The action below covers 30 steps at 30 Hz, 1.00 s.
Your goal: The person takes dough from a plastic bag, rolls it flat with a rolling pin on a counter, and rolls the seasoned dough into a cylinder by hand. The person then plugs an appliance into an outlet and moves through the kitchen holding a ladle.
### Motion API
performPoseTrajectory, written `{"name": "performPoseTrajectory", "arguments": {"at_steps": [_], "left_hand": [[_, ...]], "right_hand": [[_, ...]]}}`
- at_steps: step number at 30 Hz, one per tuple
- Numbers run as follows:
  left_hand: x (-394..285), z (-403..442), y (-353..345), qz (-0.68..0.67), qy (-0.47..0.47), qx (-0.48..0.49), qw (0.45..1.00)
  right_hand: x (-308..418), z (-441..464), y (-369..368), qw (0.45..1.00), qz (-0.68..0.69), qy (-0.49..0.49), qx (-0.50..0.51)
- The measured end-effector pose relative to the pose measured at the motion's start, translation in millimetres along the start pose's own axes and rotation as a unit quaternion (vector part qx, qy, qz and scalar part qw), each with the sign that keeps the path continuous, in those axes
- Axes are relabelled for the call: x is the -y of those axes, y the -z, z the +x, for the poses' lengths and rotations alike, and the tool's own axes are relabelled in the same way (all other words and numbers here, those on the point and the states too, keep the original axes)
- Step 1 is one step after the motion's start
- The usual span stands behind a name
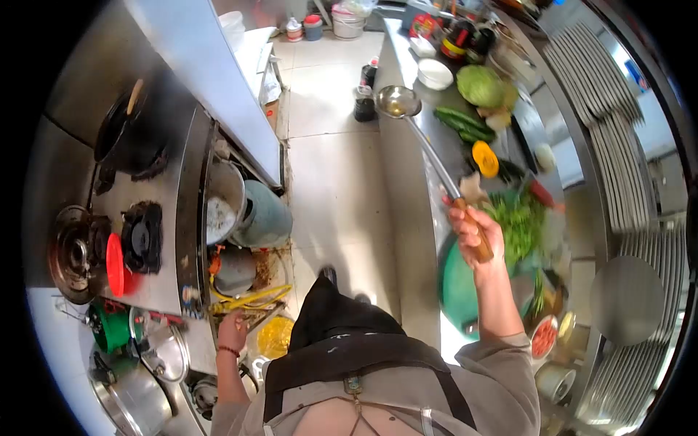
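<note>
My right hand [476,231] is wrapped round the wooden handle of a metal ladle [442,174]. The ladle's bowl [398,102] points away from me over the counter edge, with a little yellowish liquid in it. Below the hand on the right counter lie a green round board [456,287] and leafy greens [520,225]. My left hand [233,332] hangs low beside the stove counter, near yellow hoses [251,298]; its fingers are too small and blurred to make out.
Cucumbers [464,125], a cut pumpkin [485,159], a cabbage [481,86] and a white bowl [435,74] stand along the right counter. Stacked plates [592,69] fill the shelf. Left are a wok [116,131], a red bowl [115,264] and a gas cylinder [263,214]. Dark bottles [364,104] stand on the floor.
</note>
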<state>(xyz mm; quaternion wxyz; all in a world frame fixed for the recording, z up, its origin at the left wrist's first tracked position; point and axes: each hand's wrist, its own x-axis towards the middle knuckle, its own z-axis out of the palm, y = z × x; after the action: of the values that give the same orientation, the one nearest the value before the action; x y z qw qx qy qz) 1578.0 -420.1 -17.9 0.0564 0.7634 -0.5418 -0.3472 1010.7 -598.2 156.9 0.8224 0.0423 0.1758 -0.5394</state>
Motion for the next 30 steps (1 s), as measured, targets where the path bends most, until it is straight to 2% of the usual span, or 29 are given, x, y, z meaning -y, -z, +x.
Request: {"name": "performPoseTrajectory", "arguments": {"at_steps": [2,4,5,6,7,8,10,12,13,15,17,22,26,27,29,30], "left_hand": [[-8.9,40.0,-6.6,-0.095,0.042,0.01,0.995],[-44.2,95.8,-15.8,-0.111,-0.079,-0.053,0.989],[-68.0,133.0,-18.1,-0.133,-0.102,-0.048,0.985],[-98.1,178.3,-11.5,-0.154,-0.131,-0.043,0.978],[-131.1,221.5,-3.3,-0.2,-0.12,-0.008,0.972],[-168.5,263.8,18.6,-0.153,-0.149,0.031,0.976],[-230.7,350.2,41.8,-0.135,-0.257,-0.017,0.957],[-304.3,421.4,83.5,-0.167,-0.286,0.003,0.944],[-335.6,454.7,102.3,-0.18,-0.345,-0.007,0.921],[-392.1,524.4,139.3,-0.191,-0.369,0.03,0.909],[-429.1,594.5,167.3,-0.26,-0.354,0.073,0.895],[-477.2,780.6,209.2,-0.235,-0.29,-0.017,0.928],[-461.7,902.6,229.6,-0.217,-0.169,-0.025,0.961],[-462.5,921.0,239.1,-0.209,-0.137,-0.02,0.968],[-474.2,953.6,271.3,-0.285,-0.082,-0.026,0.955],[-472.7,973.6,278.9,-0.287,-0.068,-0.038,0.955]], "right_hand": [[34.9,80.5,-20.0,1.0,-0.019,0.012,-0.008],[73.2,157.5,-28.1,0.999,-0.05,0.017,0.006],[88.6,194.7,-28.9,0.997,-0.069,0.024,0.007],[90.6,227.0,-55.5,1.0,-0.007,0.015,0.015],[102.5,261.1,-68.1,1.0,-0.012,0.022,0.015],[116.4,291.8,-75.1,0.999,-0.02,0.025,0.012],[143.3,355.1,-100.5,1.0,-0.01,0.012,0.024],[170.2,412.6,-126.7,1.0,0.002,0.016,0.005],[185.5,442.3,-136.5,1.0,0.009,0.019,0.0],[220.3,503.3,-148.2,1.0,0.02,-0.004,0.017],[246.8,564.5,-162.5,1.0,0.005,-0.005,0.005],[329.5,745.2,-170.6,0.999,-0.005,0.001,0.035],[401.5,900.5,-199.9,0.999,-0.038,-0.002,0.028],[418.6,941.9,-205.5,0.997,-0.069,0.034,0.012],[445.2,1022.1,-235.8,1.0,-0.002,0.019,0.009],[455.1,1054.2,-254.2,1.0,-0.011,0.027,-0.008]]}}
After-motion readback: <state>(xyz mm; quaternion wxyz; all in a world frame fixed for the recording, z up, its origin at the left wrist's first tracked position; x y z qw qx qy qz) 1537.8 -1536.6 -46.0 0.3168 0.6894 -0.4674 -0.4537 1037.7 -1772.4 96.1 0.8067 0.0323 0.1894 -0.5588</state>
